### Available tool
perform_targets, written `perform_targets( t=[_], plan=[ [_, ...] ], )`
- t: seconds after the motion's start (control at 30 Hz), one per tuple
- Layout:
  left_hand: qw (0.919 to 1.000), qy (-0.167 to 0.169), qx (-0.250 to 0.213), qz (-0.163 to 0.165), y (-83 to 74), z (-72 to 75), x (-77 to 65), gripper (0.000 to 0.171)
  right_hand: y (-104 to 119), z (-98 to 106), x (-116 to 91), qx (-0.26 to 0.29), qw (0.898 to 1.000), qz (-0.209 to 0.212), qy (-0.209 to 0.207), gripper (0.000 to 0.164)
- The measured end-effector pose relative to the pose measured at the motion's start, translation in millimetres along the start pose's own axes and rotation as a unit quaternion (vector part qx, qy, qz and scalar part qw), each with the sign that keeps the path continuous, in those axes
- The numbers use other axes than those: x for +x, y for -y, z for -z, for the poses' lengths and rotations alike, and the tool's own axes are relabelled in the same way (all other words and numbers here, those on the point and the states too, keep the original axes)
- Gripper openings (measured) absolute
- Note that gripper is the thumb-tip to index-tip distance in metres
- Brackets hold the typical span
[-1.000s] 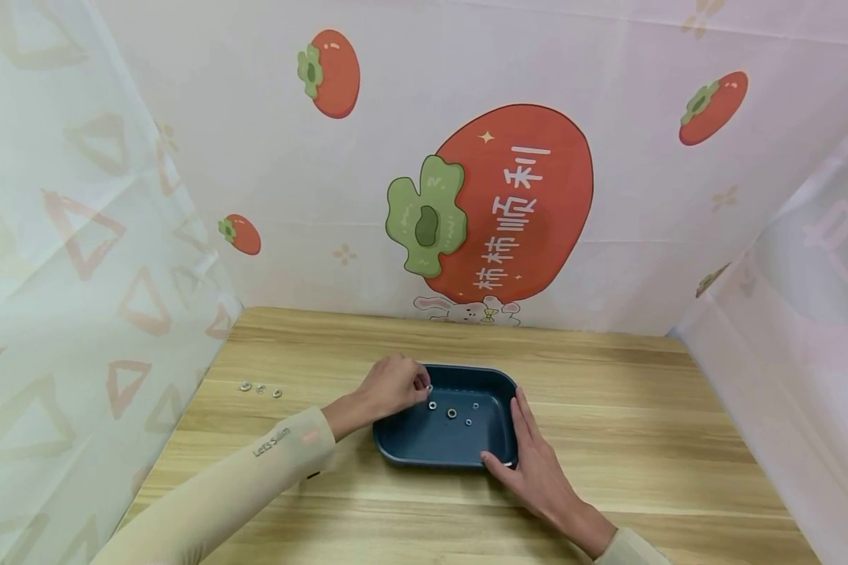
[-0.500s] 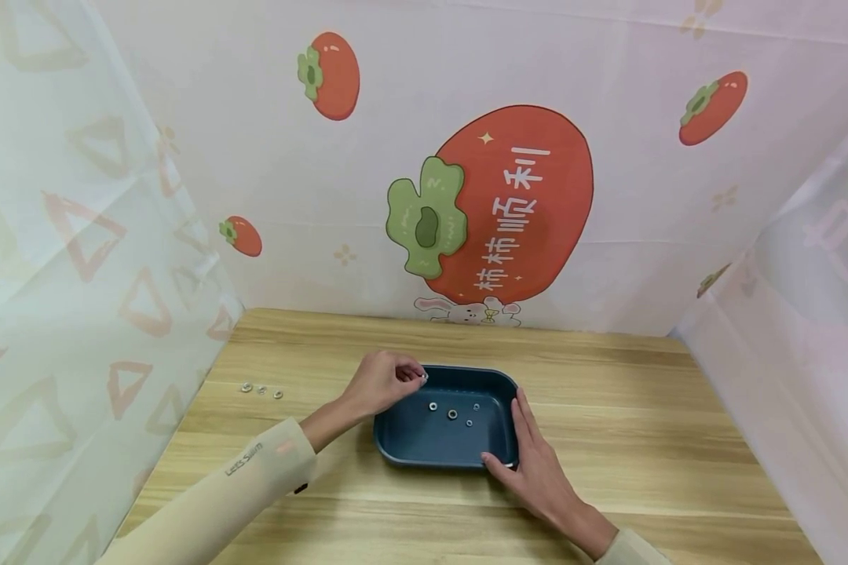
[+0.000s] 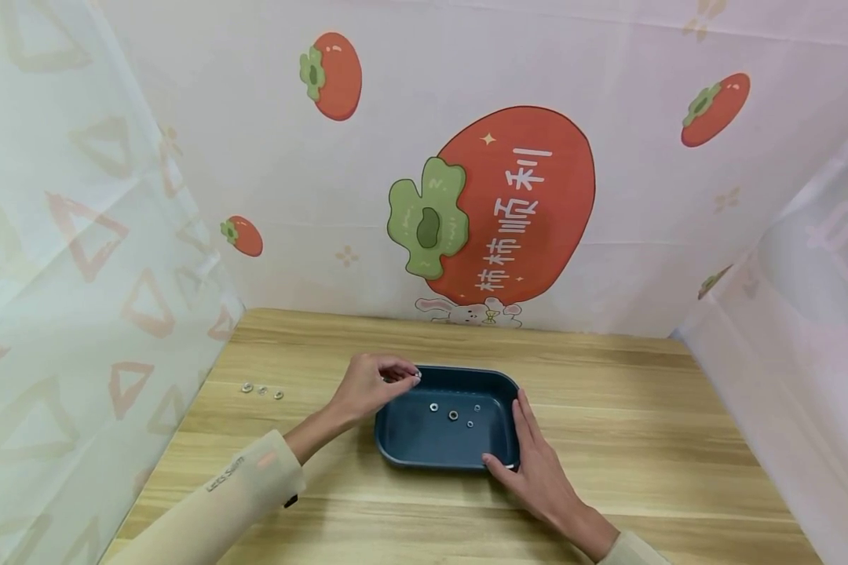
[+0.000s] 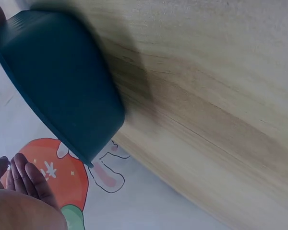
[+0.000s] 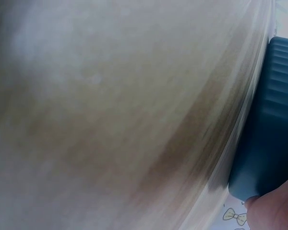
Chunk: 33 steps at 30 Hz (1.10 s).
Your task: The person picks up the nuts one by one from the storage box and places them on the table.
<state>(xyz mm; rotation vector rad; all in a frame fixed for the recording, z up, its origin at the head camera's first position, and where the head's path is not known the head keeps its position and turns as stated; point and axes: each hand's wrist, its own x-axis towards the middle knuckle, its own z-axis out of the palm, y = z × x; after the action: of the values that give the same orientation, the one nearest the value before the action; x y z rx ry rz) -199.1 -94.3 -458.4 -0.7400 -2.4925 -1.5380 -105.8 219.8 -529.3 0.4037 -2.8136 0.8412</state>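
In the head view, my left hand point(image 3: 369, 384) is over the back left corner of a dark teal tray point(image 3: 438, 455), pinching a small metal nut point(image 3: 418, 375) between thumb and fingertips. The fingers partly cover that nut. My right hand point(image 3: 540, 467) lies against the tray's right side, fingers straight along the outer wall and thumb on the front rim. Several small nuts lie on the tray floor, among them a larger one point(image 3: 454, 415) with a brownish centre. The left wrist view shows the left hand point(image 4: 26, 191) beside the tray's outer wall point(image 4: 62, 76).
Three more metal rings or nuts stand in a row at the table's left, one of them the rightmost ring point(image 3: 279, 395). The wood-grain table point(image 3: 643, 424) is enclosed by hanging cloth, the back cloth point(image 3: 290, 173) printed with persimmons.
My left hand has drawn back left and slightly up from inside the tray to its back left rim, with the nut still pinched. My right hand and the tray stay put.
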Motion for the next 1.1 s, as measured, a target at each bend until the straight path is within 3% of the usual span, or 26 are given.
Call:
perform_targets(
  t=[0.6, 1.1],
  plan=[
    [0.9986, -0.051, -0.012, 0.003, 2.8, 29.0, -18.2, 0.009, -1.1, -0.6, 0.6, 0.004, 1.000, 0.001, -0.002, 0.102],
    [0.9955, -0.091, 0.019, -0.015, 13.4, 54.2, -32.3, 0.008, -0.5, -1.2, 0.4, -0.003, 1.000, 0.005, -0.007, 0.101]
  ],
)
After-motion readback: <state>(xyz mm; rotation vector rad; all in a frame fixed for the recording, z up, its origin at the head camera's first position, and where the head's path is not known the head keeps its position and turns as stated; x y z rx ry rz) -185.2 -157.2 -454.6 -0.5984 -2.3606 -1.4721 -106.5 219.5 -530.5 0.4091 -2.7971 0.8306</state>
